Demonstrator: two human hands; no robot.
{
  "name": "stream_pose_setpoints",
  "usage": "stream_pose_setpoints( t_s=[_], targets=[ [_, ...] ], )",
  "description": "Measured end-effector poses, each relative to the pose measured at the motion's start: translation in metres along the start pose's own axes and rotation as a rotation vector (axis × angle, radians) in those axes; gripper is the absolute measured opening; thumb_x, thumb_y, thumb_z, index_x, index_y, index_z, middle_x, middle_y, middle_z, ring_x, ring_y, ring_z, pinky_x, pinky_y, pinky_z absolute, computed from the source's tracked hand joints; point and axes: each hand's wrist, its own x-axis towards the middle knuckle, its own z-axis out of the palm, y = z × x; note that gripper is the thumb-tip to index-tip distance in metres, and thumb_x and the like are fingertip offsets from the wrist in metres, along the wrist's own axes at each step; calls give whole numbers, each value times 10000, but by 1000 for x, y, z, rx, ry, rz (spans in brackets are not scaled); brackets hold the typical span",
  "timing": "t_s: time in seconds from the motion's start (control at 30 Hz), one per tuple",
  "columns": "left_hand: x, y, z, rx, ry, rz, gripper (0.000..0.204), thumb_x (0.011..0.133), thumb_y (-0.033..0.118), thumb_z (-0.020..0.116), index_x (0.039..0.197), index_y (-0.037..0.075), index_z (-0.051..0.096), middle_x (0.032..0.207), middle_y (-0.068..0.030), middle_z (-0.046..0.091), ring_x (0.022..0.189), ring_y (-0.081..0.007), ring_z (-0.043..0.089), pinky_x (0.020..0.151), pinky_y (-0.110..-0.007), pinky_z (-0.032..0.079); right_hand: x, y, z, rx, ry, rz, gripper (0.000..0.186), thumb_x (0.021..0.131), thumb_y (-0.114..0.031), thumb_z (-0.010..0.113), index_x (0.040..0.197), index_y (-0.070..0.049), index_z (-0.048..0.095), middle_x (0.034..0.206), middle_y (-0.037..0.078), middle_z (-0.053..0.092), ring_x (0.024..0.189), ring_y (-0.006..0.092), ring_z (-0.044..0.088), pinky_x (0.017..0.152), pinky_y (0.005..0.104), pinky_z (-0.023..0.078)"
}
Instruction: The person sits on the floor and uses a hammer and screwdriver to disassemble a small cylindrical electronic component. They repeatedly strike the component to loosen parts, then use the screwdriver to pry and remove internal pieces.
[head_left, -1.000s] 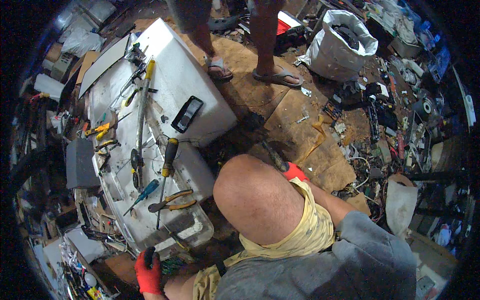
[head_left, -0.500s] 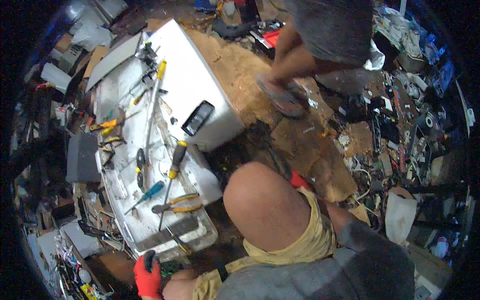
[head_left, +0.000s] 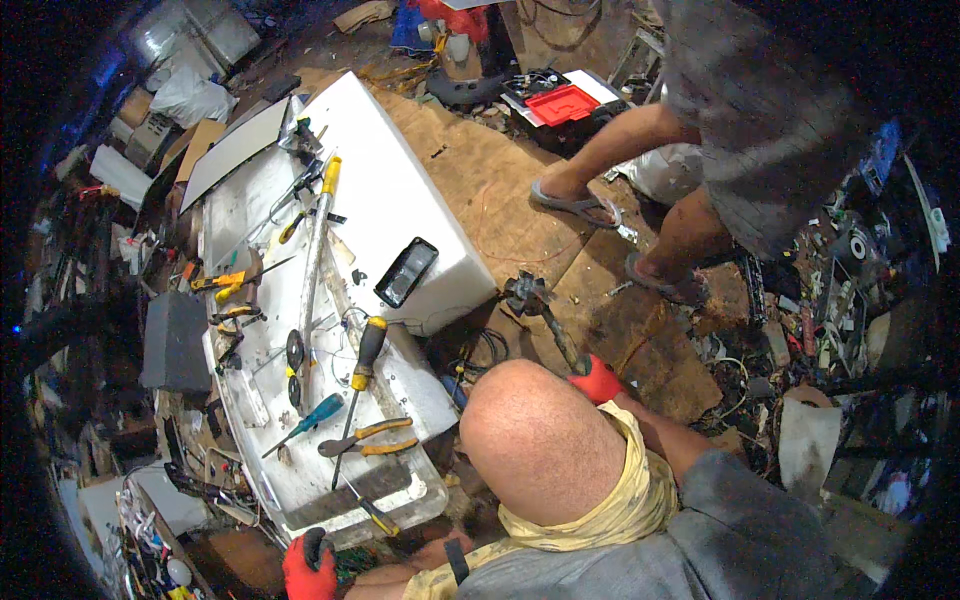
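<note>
Gripping 1 tool [head_left: 560, 338] with right hand [head_left: 597, 378], right of slab [head_left: 290, 480]. Can't tell for left hand [head_left: 311, 569]. Counting 1 pliers [head_left: 372, 439] atop slab.

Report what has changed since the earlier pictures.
The other person has stepped to the right, now mostly hiding the white sack. The right hand still holds the tool; the left hand stays by the white panel. The pliers and big screwdriver lie unmoved.
</note>
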Motion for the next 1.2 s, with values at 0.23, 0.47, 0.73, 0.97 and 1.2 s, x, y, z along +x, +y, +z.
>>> stream_pose_setpoints(
  t_s=[0.23,0.47,0.73,0.97,1.2],
  targets=[
    [14,4,2,69,-53,96,244,818,51,641,1050,-11,682,1037,-159,699,1006,-315,664,930,-378,490,46,-27,-22,39,-82,103,533,755,-405,750,1115,-32,627,1078,217,676,1027,360,646,880,431,503],
    [15,0,5,34,-58,37,265,819,62,649,1077,12,680,1062,-151,697,1011,-310,662,921,-384,499,56,-19,-19,-56,-40,125,527,758,-384,743,1122,-24,621,1070,225,686,1029,352,663,876,440,512],
    [12,-17,9,52,-68,10,281,852,76,661,1123,4,669,1087,-161,689,1030,-312,655,936,-385,488,-4,-188,-153,495,-56,-214,318,785,-177,780,1015,-25,622,815,46,672,654,127,623,556,325,513],
    [7,-21,12,-112,-5,-52,283,839,32,641,1117,-12,658,1091,-164,685,1044,-292,652,954,-371,479,21,-127,-80,486,346,-354,393,781,-279,807,1028,-27,634,890,124,698,814,242,686,712,400,540],
    [15,-23,14,114,20,-39,313,832,113,693,1128,15,666,1093,-162,688,1040,-335,645,946,-388,483,64,-37,-5,49,-168,237,692,724,-453,735,1218,4,574,1103,275,676,1102,382,650,932,421,508]
  ],
)
